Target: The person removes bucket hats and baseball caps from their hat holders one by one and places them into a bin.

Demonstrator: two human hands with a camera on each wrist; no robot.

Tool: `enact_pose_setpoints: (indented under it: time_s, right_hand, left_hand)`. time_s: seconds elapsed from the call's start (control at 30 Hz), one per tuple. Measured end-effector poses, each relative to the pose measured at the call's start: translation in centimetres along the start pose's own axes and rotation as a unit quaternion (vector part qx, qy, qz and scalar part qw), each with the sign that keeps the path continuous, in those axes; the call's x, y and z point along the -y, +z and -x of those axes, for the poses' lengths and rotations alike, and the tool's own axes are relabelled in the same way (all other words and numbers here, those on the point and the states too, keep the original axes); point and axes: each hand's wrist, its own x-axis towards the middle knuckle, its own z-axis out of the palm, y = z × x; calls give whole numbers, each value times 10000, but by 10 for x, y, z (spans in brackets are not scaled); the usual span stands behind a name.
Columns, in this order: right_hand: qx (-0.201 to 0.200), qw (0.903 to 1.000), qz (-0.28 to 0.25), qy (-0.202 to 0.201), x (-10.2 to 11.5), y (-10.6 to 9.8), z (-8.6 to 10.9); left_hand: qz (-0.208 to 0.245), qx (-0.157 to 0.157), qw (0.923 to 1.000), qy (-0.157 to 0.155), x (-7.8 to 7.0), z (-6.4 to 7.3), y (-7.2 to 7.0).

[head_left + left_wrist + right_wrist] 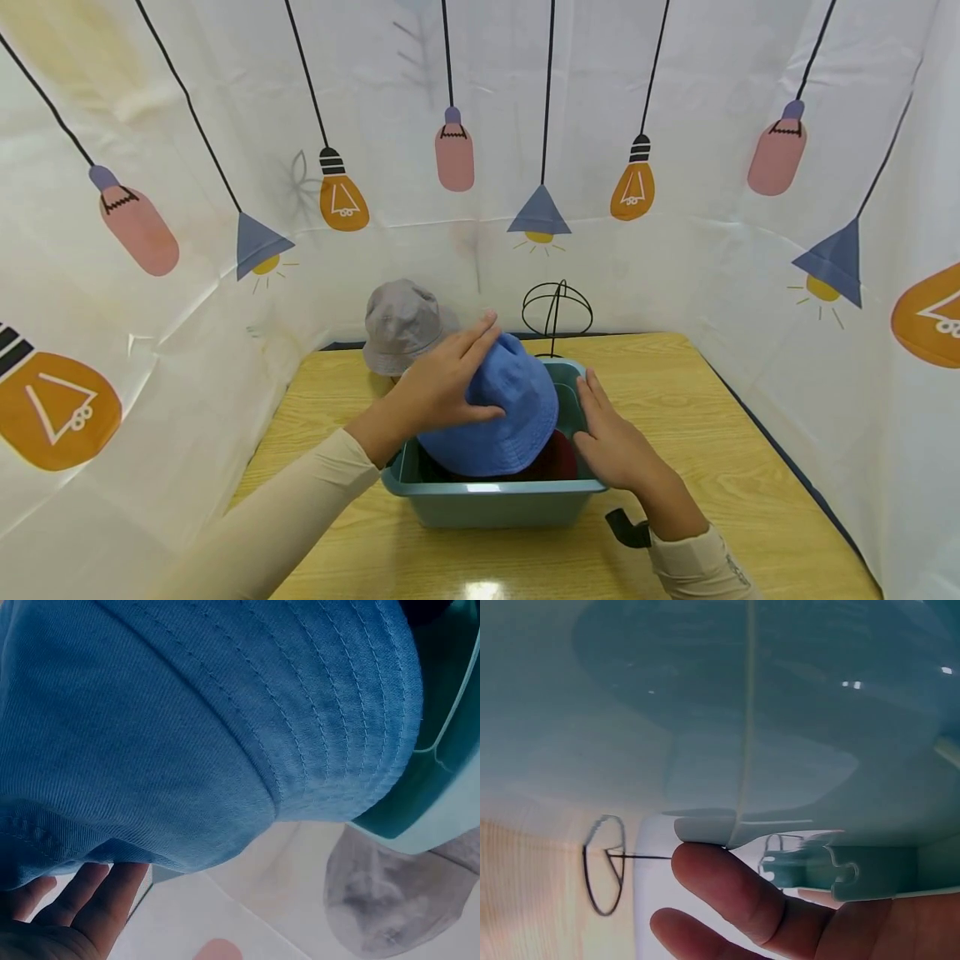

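A blue bucket hat [517, 408] sits tilted in a teal plastic basin [498, 504], on top of something dark red [557, 460]. My left hand [442, 379] lies against the hat's left side, fingers straight and thumb spread across the crown. In the left wrist view, its fingers [112, 900] touch the crown of the hat [187, 727], whose stitched brim shows close up. At the basin's right rim rests my right hand [615, 442] with its fingers extended. The right wrist view shows fingers [720, 889] against the outer basin wall [795, 750].
Behind the basin, a grey bucket hat [401, 325] sits raised at the table's back left. A black wire hat stand [557, 308] rises behind the basin. The wooden table [742, 450] is enclosed by white sheets [480, 250] printed with lamps.
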Motion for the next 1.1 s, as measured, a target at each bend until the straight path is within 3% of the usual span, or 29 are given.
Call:
enact_pose_setpoints:
  time_s: [0.33, 0.6, 0.7, 0.8, 0.93, 1.1]
  right_hand:
    - [-196, 9998, -106, -7, -2, 2, -1]
    - [-566, 9981, 48, 254, -3, -2, 3]
    - [-663, 9973, 8, 321, -5, -8, 8]
    - [-502, 9986, -136, 112, -7, -14, 13]
    - [32, 9995, -73, -290, -5, -16, 19]
    - [298, 9985, 349, -302, -3, -9, 24]
  left_hand:
    - [59, -63, 9998, 153, -4, 0, 5]
    - [166, 459, 9988, 13, -10, 1, 10]
    - [204, 511, 9985, -6, -11, 3, 13]
    - [248, 467, 9986, -49, -11, 4, 14]
    - [242, 473, 9985, -97, -10, 3, 14]
    - [168, 587, 9981, -41, -11, -1, 12]
